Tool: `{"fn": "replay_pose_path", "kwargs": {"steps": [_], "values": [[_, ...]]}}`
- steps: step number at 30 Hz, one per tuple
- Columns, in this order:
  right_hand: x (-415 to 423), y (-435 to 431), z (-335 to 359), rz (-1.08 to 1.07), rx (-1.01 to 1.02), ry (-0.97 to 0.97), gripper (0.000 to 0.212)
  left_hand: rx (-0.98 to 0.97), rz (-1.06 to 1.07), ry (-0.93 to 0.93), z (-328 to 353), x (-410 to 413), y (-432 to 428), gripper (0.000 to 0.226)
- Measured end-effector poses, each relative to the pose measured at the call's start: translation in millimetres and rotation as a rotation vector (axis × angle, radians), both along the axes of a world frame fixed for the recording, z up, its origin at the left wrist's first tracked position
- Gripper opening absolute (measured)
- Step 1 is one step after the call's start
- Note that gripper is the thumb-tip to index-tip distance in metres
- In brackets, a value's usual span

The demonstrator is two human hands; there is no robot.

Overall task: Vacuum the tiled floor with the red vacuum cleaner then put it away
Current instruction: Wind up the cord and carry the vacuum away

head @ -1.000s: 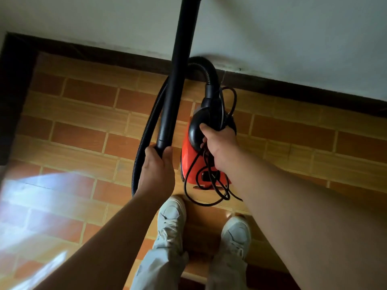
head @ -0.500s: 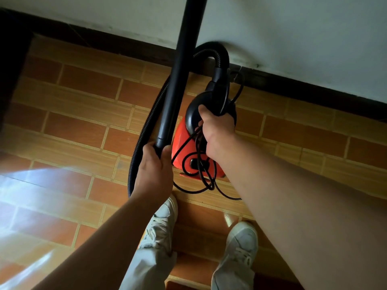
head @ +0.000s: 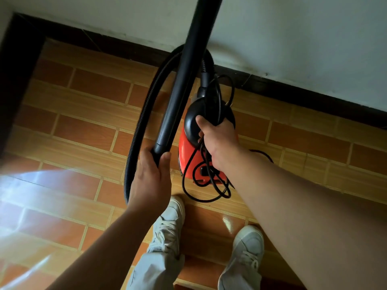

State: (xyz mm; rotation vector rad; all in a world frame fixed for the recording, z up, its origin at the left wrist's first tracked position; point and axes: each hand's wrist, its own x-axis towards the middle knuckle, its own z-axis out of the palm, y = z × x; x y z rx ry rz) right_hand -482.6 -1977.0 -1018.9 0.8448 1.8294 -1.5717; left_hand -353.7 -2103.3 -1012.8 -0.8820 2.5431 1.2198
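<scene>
Head view: the red vacuum cleaner (head: 187, 158) is at the far side of the tiled floor (head: 83, 126), just beside the dark skirting (head: 293, 90) under the white wall (head: 293, 38). Whether it rests on the tiles or hangs clear I cannot tell. The right hand (head: 217, 139) has its fingers curled round the black carry handle (head: 191, 124), with strands of the power cord (head: 209, 192) caught in the same grip. The left hand (head: 149, 183) is wrapped round the near end of the black wand (head: 182, 80), and the ribbed hose (head: 142, 114) bows out to the left.

The likeliest trouble is the cord. Its loose loops dangle low, near the left shoe (head: 169, 218), and a step forward could snag them. The wand's far end runs out of frame toward the wall and could knock it if swung.
</scene>
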Motion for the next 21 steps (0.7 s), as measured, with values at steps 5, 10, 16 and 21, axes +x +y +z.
{"fn": "replay_pose_path", "kwargs": {"steps": [5,10,16,21], "values": [[-7,-9,-5,-0.035,0.016,-0.001,0.026,-0.068,-0.065,-0.018,5,10,-11,0.031],[-9,-19,-17,-0.100,0.014,-0.010,0.032,-0.027,-0.109,-0.015,-8,11,-18,0.032],[-18,-29,-26,-0.143,0.053,0.013,0.042,0.053,-0.103,-0.028,-16,12,-26,0.039],[-17,-27,-20,-0.037,-0.058,-0.113,0.022,-0.010,-0.140,-0.070,-17,15,-41,0.054]]}}
